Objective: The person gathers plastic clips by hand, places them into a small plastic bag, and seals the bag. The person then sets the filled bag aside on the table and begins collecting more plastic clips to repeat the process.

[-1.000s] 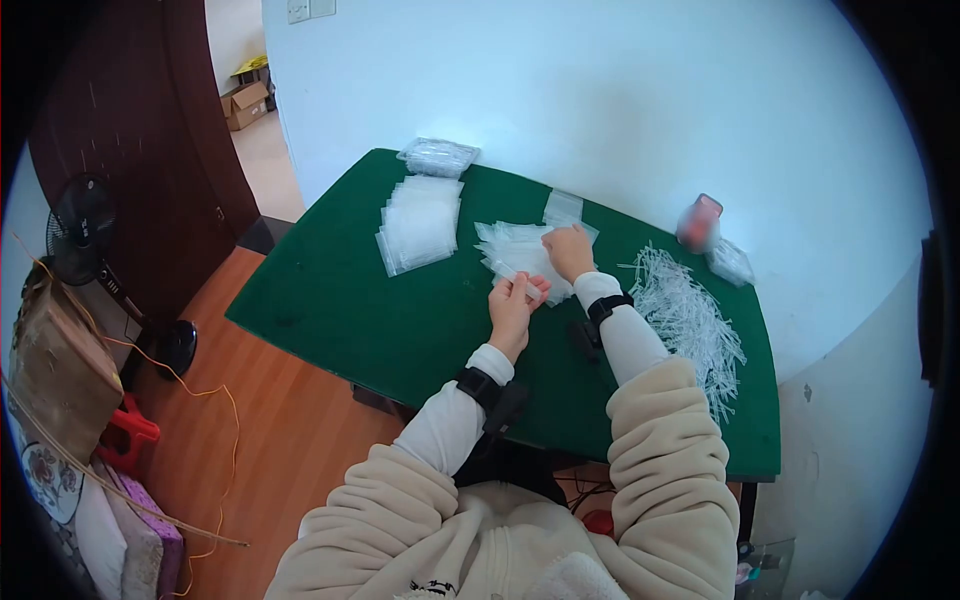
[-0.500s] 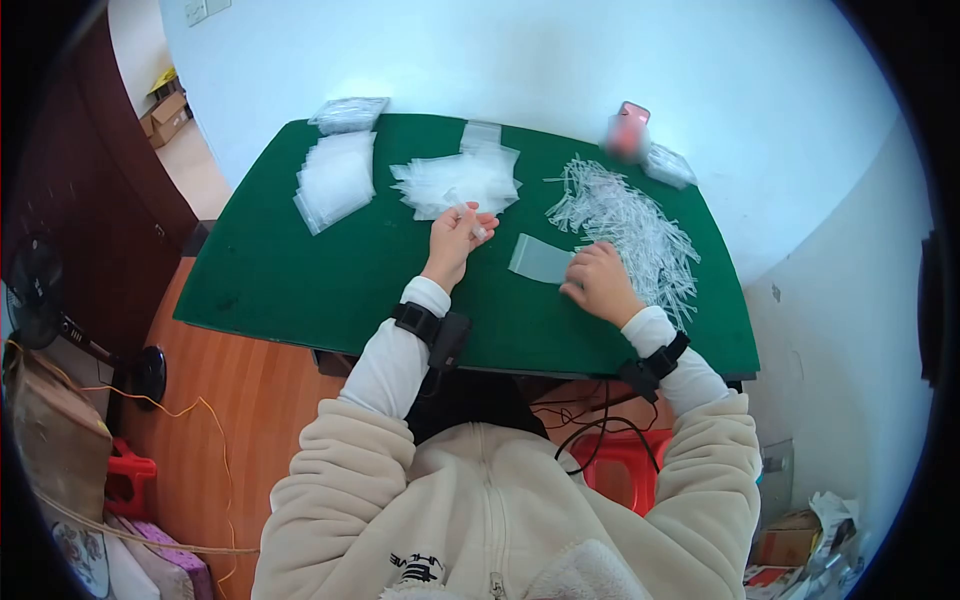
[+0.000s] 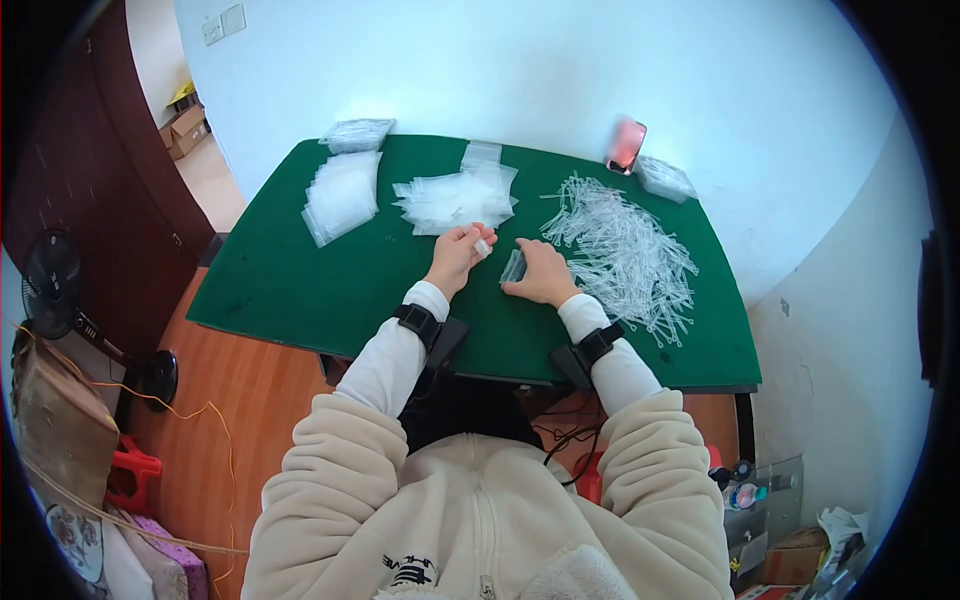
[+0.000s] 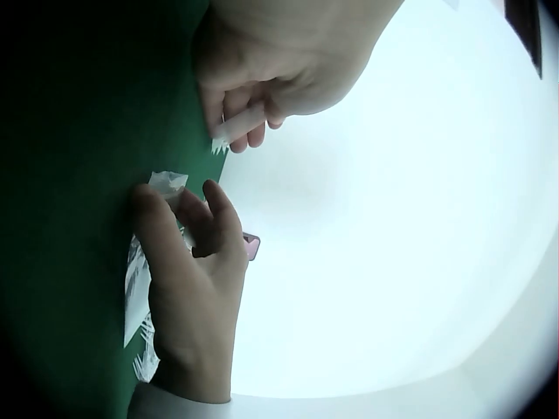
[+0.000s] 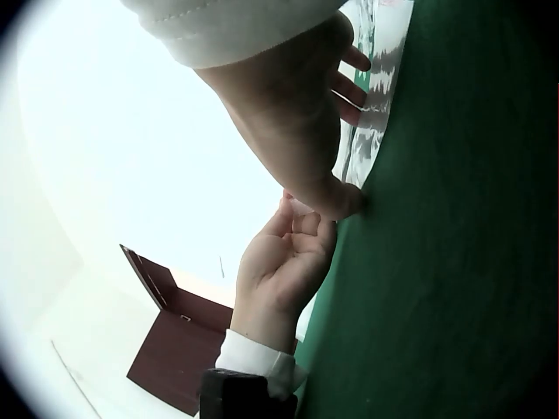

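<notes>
The left hand [image 3: 456,262] is raised near the middle of the green table, its thumb and fingers pinching a small bundle of thin clear strips [image 4: 238,127], best seen in the left wrist view. To its right, the right hand [image 3: 545,274] has thumb and fingers spread around a clear plastic bag [image 3: 514,268] on the cloth, gripping it at its edges. Behind the left hand lies a loose pile of clear bags [image 3: 455,200]. Beyond the right hand spreads a heap of thin clear strips [image 3: 630,255].
A fanned stack of bags [image 3: 342,195] lies at the left of the green table [image 3: 260,270], with a plastic packet [image 3: 358,134] behind it. At the back right are a red phone [image 3: 626,145] and another packet [image 3: 665,178]. A wall stands behind.
The right hand first reached to the bag pile, then came right and nearer with one bag. Now it has moved left, closer to the left hand. The left hand still pinches its bundle.
</notes>
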Tool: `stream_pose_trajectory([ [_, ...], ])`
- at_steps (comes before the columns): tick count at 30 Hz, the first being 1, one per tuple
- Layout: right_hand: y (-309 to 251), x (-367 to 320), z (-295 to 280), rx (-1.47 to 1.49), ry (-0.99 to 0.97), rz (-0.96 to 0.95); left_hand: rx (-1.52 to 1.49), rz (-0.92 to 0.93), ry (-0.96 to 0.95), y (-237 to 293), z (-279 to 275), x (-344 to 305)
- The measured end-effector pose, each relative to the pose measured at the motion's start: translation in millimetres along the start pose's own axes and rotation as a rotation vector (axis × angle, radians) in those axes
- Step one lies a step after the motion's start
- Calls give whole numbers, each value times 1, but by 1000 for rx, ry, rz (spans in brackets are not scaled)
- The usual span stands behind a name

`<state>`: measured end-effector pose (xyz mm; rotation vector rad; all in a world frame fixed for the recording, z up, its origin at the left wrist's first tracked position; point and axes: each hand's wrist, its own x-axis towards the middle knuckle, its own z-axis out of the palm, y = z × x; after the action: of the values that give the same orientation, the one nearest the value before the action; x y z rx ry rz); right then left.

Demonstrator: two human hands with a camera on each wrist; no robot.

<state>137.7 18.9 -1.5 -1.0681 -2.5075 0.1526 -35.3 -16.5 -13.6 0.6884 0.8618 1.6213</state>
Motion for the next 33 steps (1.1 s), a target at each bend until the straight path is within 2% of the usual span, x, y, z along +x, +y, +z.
stream_pose_trajectory([
  [2, 0, -3, 0, -1, -1, 11, -52, 38, 77, -3, 4, 4],
  [3, -1, -5, 2, 65, 69, 5, -77, 59, 117, -5, 5, 7],
  [5, -4, -3, 2, 195, 211, -22, -83, 93, 119, -10, 5, 9],
  [6, -5, 1, 0, 193, 215, -30, -91, 124, 127, -14, 5, 9],
  [9, -11, -1, -5, 274, 395, -101, -84, 152, 121, -22, 5, 6],
  [12, -18, -3, -7, 328, 449, -112, -59, 173, 71, -17, 15, 3],
  [16, -22, -2, -10, 354, 490, -135, -143, 48, 122, -15, 26, -10],
  [17, -23, -2, -10, 355, 495, -150, -148, 53, 75, -22, 25, -8],
  [20, -23, -2, -11, 333, 469, -150, -160, 74, -13, -24, 24, -6],
  [26, -19, -5, -16, 316, 421, -113, -27, -149, -142, -10, 18, 1],
  [28, -6, -1, -12, 463, 463, -4, 4, -197, -179, 3, 15, 2],
  [30, 8, 4, -7, 537, 481, 55, 154, -362, -361, 15, 12, 0],
  [31, 17, 6, -5, 737, 370, 126, 231, -446, -454, 17, 12, -1],
  [32, 25, 9, -2, 934, 256, 199, 235, -453, -457, 17, 11, -2],
  [33, 27, 9, -3, 1130, 140, 274, 257, -456, -545, 14, 9, -3],
])
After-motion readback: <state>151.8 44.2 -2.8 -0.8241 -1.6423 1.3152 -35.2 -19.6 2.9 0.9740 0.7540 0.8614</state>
